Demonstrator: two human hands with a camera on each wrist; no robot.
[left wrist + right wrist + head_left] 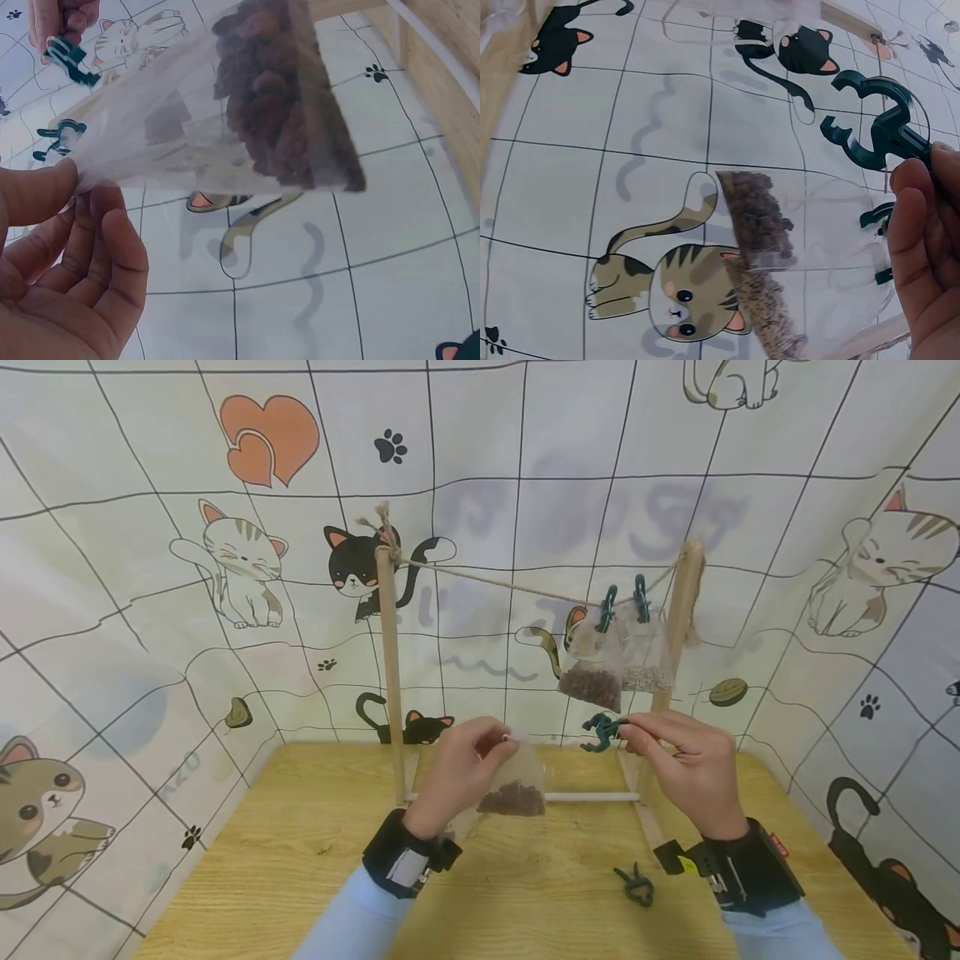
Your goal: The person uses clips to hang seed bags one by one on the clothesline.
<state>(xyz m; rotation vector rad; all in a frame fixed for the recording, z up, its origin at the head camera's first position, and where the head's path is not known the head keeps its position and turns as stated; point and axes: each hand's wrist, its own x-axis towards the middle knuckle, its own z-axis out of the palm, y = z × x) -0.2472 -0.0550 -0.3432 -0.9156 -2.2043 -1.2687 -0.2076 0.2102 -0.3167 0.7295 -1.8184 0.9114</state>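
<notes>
My left hand [467, 768] pinches the top of a clear plastic bag [187, 127] with dark reddish-brown dried pieces [270, 105] at its bottom. Opposite it, my right hand [686, 764] pinches the handles of a dark green plastic clip [877, 124], whose jaws stand apart and point toward the bag. Behind the hands, a twine line [495, 582] runs between two wooden posts. Near its right end hang a bag of brown pieces [592, 681] and a bag of pale seed-like bits [647, 677], held by green clips [608, 608].
Another green clip [636, 887] lies on the wooden table [555, 902] near my right wrist. The left post [390, 677] and right post [684, 610] stand on wooden feet, joined low by a white rod [592, 797]. A cat-patterned cloth [480, 435] hangs behind.
</notes>
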